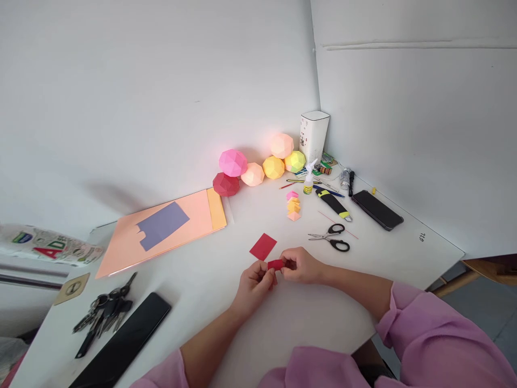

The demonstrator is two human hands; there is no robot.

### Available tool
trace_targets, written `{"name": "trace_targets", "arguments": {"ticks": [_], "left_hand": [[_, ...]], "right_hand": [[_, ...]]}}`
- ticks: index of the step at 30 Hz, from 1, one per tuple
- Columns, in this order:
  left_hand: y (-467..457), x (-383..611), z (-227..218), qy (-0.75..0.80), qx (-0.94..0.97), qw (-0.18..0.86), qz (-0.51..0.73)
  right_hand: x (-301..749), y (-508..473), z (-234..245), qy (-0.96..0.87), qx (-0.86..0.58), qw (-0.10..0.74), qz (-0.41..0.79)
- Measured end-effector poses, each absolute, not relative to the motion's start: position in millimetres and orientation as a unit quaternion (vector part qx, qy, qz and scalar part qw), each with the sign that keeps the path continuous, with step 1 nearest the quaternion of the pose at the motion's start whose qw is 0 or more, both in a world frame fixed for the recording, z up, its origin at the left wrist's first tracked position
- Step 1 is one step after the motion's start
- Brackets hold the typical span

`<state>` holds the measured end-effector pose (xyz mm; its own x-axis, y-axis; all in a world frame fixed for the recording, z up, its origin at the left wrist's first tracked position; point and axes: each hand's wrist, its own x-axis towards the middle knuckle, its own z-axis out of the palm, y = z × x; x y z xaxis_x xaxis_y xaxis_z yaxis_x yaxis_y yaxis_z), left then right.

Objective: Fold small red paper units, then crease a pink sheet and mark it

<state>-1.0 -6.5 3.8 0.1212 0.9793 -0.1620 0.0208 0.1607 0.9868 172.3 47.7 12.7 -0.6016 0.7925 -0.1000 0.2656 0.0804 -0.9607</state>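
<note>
Between my two hands is a small piece of red paper [275, 264], bent or folded, just above the white table. My left hand [254, 284] pinches its left end with thumb and fingers. On the other end, my right hand [302, 265] has its fingers closed, and its fingertips partly hide the paper. A flat red paper rectangle [263, 246] lies right behind my hands. Scissors [332, 236] with black handles rest to the right, blades slightly apart. Farther back sits a short row of small folded paper pieces [293, 206] in pink, yellow and peach.
Faceted paper balls [233, 163] stand along the wall. Near them are a glue bottle [308, 180], a utility knife [333, 204] and a black phone [377, 209]. Peach paper sheets [121, 245], keys [105, 310] and a long black object [125, 345] lie on the left.
</note>
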Motion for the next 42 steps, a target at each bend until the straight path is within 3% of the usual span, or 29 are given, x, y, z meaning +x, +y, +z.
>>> {"name": "trace_targets", "arguments": {"ticks": [8, 19, 28, 42], "left_hand": [[-2.5, -2.8, 6.1, 0.503, 0.453, 0.581, 0.452], [-3.1, -4.0, -0.5, 0.503, 0.474, 0.573, 0.441], [-1.6, -3.8, 1.5, 0.474, 0.448, 0.599, 0.464], [1.3, -3.0, -2.1, 0.486, 0.427, 0.584, 0.489]], "right_hand": [[177.0, 55.0, 11.0, -0.625, -0.334, 0.261, 0.655], [176.7, 50.7, 6.9, -0.655, -0.323, 0.263, 0.631], [175.9, 55.1, -3.1, -0.811, -0.254, 0.365, 0.38], [178.9, 56.9, -6.5, -0.859, -0.215, 0.345, 0.312]]}}
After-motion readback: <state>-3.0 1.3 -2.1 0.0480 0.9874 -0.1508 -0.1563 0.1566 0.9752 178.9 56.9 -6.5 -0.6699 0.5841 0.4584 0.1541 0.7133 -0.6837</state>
